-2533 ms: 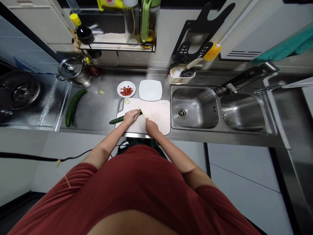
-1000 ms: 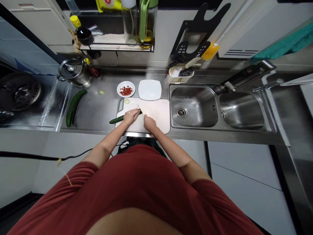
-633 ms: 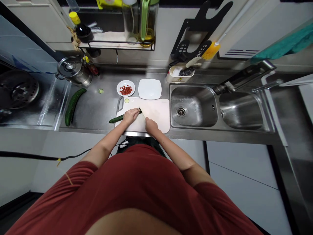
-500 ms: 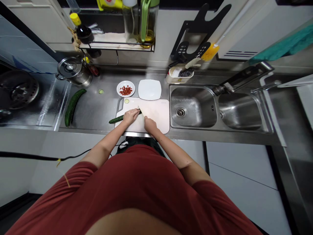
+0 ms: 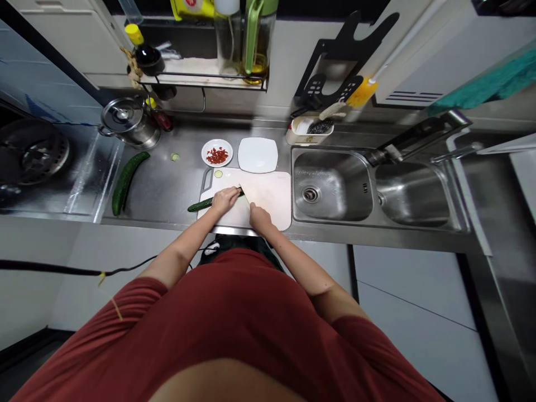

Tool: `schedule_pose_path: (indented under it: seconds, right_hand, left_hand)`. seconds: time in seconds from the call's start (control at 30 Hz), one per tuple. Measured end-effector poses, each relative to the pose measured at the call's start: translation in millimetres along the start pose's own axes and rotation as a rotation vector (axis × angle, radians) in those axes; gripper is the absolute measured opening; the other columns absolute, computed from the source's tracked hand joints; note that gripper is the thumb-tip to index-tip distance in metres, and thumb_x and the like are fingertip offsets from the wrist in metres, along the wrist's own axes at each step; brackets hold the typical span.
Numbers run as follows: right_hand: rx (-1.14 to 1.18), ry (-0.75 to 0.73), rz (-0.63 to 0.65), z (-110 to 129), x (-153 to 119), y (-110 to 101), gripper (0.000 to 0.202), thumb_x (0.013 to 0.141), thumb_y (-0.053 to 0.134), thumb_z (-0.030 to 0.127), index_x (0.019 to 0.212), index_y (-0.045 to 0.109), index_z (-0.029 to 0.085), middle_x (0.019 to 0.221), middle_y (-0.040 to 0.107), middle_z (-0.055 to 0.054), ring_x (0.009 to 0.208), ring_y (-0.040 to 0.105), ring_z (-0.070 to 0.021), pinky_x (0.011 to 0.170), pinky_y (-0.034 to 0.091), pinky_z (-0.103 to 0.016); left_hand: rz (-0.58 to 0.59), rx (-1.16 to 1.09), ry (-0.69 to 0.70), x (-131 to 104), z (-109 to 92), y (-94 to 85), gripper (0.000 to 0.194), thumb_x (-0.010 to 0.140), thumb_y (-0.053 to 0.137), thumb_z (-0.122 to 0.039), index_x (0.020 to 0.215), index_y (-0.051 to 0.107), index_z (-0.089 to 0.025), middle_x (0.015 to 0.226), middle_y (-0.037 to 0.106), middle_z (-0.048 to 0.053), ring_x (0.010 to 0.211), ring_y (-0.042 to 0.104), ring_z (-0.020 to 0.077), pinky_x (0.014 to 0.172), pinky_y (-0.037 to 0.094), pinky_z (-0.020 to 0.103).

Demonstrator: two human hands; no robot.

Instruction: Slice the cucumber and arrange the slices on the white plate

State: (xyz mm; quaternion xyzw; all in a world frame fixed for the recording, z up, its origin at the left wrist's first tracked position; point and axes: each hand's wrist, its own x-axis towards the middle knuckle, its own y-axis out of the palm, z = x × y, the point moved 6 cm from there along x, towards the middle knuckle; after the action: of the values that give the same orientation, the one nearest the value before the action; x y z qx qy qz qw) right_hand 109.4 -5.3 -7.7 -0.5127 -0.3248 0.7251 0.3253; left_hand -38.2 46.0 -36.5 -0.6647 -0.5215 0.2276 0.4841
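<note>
On the white cutting board [image 5: 274,209], my left hand [image 5: 225,200] is closed over a dark green cucumber [image 5: 201,205], whose left end sticks out past the board's edge. My right hand [image 5: 260,219] grips a knife [image 5: 245,194]; its thin blade slants up and left to the cucumber's right end. The handle is hidden in my fingers. A pale cucumber slice [image 5: 218,174] lies near the board's upper left corner. Behind the board stand a small white plate of chopped red pieces [image 5: 217,156] and a bare white square plate [image 5: 258,155].
Another whole cucumber [image 5: 129,181] lies at the left, with a cucumber end piece [image 5: 175,157] nearby. A lidded steel pot [image 5: 128,120] stands at the back left. The double sink [image 5: 333,184] is right of the board. A bottle rack [image 5: 209,84] hangs above.
The whole view has shifted slightly. Both hands keep their hold on the cucumber and the knife, with the blade still at the cucumber's right end.
</note>
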Motion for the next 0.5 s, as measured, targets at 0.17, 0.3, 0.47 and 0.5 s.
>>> schedule_pose_path:
  seconds: [0.17,0.3,0.47,0.5]
  right_hand:
    - [-0.012,-0.013,-0.009,-0.4,5.3,2.2,0.034,0.086,0.037,0.003,0.118,0.044,0.014,0.106,0.066,-0.016,0.099,0.065,-0.0252,0.080,0.050,-0.034]
    - [-0.013,-0.021,-0.047,1.0,13.8,2.6,0.032,0.087,0.037,0.003,0.117,0.045,0.014,0.104,0.067,-0.015,0.098,0.065,-0.0242,0.081,0.050,-0.032]
    - [-0.004,-0.032,-0.059,3.9,18.3,0.9,0.031,0.087,0.038,0.004,0.115,0.045,0.013,0.104,0.067,-0.015,0.098,0.066,-0.0255,0.080,0.050,-0.034]
    - [-0.002,-0.031,-0.057,4.5,19.0,0.1,0.030,0.087,0.038,0.004,0.115,0.045,0.013,0.105,0.066,-0.015,0.098,0.066,-0.0255,0.080,0.050,-0.034]
  left_hand:
    - [0.004,-0.007,-0.005,0.0,-0.2,0.8,0.030,0.098,0.040,-0.033,0.110,0.066,-0.024,0.103,0.068,0.006,0.096,0.064,0.0166,0.082,0.048,0.028]
    - [0.006,0.009,-0.016,-0.2,0.7,1.4,0.030,0.098,0.040,-0.034,0.109,0.066,-0.024,0.101,0.068,0.006,0.096,0.064,0.0165,0.082,0.048,0.028]
    - [0.006,0.007,-0.010,-0.2,0.3,1.0,0.030,0.098,0.040,-0.033,0.112,0.066,-0.025,0.103,0.068,0.006,0.094,0.064,0.0160,0.081,0.048,0.027]
    - [0.006,0.012,-0.009,-0.2,0.2,0.8,0.030,0.098,0.040,-0.034,0.112,0.065,-0.025,0.103,0.068,0.005,0.095,0.064,0.0158,0.081,0.048,0.027]
